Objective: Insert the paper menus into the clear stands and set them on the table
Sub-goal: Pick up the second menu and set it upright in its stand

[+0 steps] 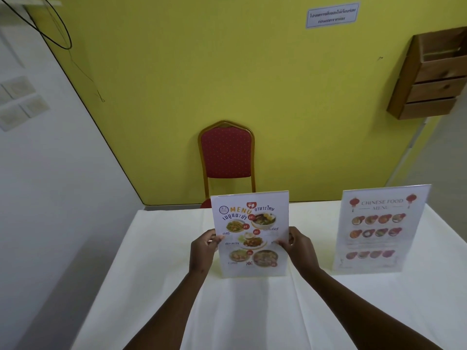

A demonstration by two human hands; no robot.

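A clear stand with a Thai food menu [250,233] inside it stands upright in the middle of the table [164,248], which is covered in white cloth. My left hand [203,251] pinches the stand's left edge, and my right hand [300,246] pinches its right edge, both at mid height. The stand's base touches the cloth. A second clear stand holding a Chinese food menu [379,228] stands upright at the right, apart from both hands.
A red chair with a gold frame [226,154] sits behind the table's far edge against a yellow wall. A wooden box shelf [429,77] hangs on the wall at upper right. The table's left edge runs beside a white wall.
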